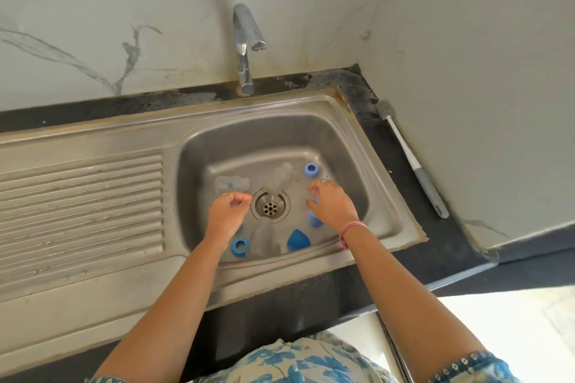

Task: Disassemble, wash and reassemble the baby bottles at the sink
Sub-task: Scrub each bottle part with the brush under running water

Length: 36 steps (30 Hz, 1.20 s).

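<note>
Both hands (pixel 227 211) (pixel 333 205) curled, grip unclear (labels unreadable)

I had only one view — the wide-angle camera on the person's head. It looked forward and steeply down into the sink (pixel 357 146), close enough that both forearms ran up from the bottom edge to the hands over the basin. The tap (pixel 245 50) and marble wall filled the top, the dark worktop (pixel 435 227) the right — straight lines bowed toward the edges.
</note>
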Tool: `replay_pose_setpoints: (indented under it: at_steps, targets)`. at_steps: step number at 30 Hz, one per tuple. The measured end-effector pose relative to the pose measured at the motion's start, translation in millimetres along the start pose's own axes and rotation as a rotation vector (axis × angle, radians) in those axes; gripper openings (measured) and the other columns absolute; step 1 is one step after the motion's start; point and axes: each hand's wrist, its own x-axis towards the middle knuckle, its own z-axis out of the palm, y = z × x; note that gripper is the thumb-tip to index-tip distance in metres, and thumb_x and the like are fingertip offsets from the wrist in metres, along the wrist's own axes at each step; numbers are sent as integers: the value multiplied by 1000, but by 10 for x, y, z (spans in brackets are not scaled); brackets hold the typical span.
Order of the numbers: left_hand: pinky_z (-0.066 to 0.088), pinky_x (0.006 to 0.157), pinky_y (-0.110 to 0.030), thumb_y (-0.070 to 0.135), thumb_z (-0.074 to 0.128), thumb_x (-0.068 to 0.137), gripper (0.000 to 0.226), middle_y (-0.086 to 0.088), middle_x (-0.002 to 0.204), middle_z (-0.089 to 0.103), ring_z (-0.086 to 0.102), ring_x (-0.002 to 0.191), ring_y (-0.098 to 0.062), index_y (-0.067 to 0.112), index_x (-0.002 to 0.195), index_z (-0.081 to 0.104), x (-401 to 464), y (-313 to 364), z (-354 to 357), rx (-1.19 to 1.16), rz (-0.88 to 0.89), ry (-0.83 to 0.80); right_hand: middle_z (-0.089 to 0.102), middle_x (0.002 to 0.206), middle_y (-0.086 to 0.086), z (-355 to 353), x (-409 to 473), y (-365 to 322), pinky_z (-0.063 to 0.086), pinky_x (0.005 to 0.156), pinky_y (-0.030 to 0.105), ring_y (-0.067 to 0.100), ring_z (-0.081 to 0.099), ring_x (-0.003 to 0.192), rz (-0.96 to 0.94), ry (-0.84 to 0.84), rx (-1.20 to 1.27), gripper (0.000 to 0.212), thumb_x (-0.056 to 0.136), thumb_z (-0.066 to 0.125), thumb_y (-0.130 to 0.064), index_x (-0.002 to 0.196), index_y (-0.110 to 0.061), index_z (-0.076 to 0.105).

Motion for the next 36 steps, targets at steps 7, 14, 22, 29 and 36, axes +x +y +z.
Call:
replay_pose_setpoints:
  at_steps: [7,14,22,29,36]
  targets:
    - [52,96,-41,11,59,93,17,4,95,67,64,101,-21,25,88,66,-20,-48,62,26,-7,-70,61,127,12,-33,-49,18,46,99,41,28,58,114,57,-16,98,37,101,41,-21,135,-12,53]
    - [52,90,-36,10,58,93,18,3,93,68,65,94,-16,25,88,66,18,31,126,12,-2,-72,52,136,11,-513,125,239,44,101,42,31,51,123,73,290,124,43,95,53,-20,137,-13,49]
    - [53,90,-35,9,56,93,16,4,94,69,67,92,-13,20,94,68,72,87,142,-8,-8,-52,39,142,14,-945,361,625,35,103,50,35,39,130,352,474,-55,51,90,44,-6,141,-12,42]
    - [52,89,-32,9,56,94,15,1,98,68,65,94,-16,20,94,67,48,115,166,-17,-20,-33,45,135,19,-975,415,744,32,102,48,36,42,126,531,442,-177,45,90,50,-8,134,-4,45]
    - [52,85,-30,8,57,94,14,1,98,68,64,93,-16,19,95,67,14,108,162,-21,-16,-24,48,127,18,-1032,447,762,32,98,44,37,44,119,552,423,-262,32,91,50,-11,122,-3,58]
